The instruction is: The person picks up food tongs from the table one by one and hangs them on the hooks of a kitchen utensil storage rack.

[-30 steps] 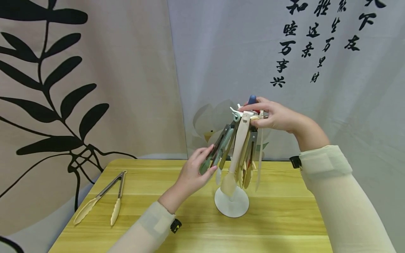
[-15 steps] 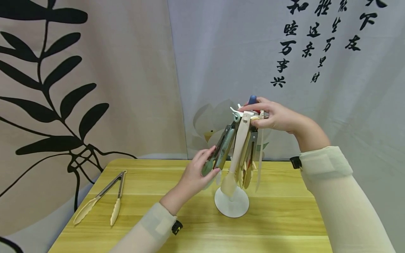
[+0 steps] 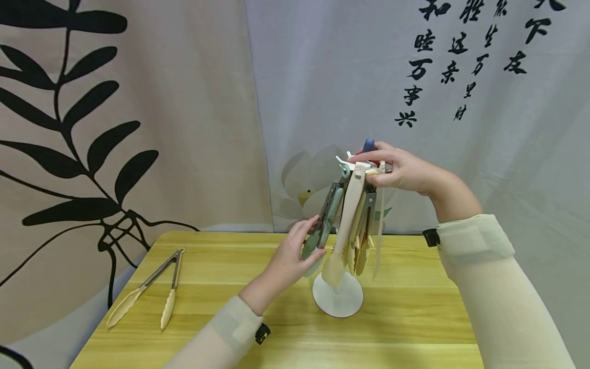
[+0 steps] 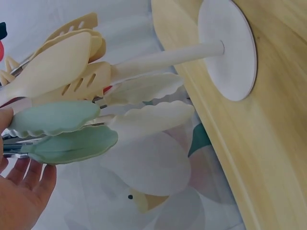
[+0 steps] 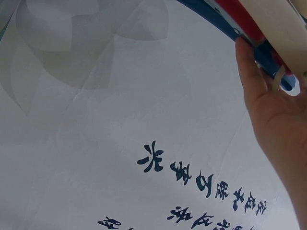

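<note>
A white utensil stand (image 3: 338,302) with a round base stands upright, hung with several kitchen utensils. My left hand (image 3: 287,264) holds a pair of green-tipped tongs (image 3: 331,215) hanging on its left side, fingers and thumb on either side of them. In the left wrist view the two scalloped green tips (image 4: 72,148) lie close together. At the stand's top my right hand (image 3: 398,166) grips around the white hooks, near a blue handle (image 3: 369,145); its exact hold is partly hidden. A beige spatula (image 3: 349,210) hangs in front.
Metal tongs with cream tips (image 3: 168,307) lie spread on the left of the wooden table (image 3: 221,287). White-tipped tongs (image 4: 153,120) and slotted beige turners (image 4: 84,84) hang close around the pole. A curtain (image 3: 193,102) hangs behind the table's far edge.
My left hand has shifted slightly right, bringing the green-tipped tongs closer to the stand's pole. My right hand keeps its place at the top.
</note>
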A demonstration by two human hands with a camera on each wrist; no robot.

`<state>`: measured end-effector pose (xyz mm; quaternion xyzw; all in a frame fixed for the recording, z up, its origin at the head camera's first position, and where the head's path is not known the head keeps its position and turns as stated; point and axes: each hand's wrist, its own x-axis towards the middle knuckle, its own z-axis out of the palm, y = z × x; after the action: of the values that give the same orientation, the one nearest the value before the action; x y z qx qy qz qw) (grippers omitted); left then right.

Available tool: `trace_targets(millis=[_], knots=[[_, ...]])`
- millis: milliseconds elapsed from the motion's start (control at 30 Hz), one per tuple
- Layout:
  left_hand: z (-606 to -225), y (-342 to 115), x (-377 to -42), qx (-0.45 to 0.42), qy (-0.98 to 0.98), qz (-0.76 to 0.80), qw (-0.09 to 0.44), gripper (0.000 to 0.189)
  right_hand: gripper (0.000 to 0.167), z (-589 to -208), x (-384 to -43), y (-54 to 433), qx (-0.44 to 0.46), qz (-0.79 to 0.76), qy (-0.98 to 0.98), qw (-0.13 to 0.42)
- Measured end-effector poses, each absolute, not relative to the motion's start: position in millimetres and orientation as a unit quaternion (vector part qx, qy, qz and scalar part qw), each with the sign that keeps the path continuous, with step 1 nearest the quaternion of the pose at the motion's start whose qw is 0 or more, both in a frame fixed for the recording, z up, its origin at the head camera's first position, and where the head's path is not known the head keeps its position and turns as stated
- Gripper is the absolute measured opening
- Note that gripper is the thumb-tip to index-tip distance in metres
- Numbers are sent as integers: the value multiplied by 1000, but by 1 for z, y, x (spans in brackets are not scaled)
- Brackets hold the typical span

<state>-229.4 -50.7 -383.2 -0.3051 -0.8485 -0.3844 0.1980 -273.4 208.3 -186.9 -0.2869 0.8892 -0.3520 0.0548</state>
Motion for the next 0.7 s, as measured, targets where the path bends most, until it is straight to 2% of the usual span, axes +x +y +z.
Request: trace_targets(millis=[700], knots=[[-391, -46, -230, -314, -861, -361, 172, 75, 46, -186, -272, 208, -287, -355, 888, 55]])
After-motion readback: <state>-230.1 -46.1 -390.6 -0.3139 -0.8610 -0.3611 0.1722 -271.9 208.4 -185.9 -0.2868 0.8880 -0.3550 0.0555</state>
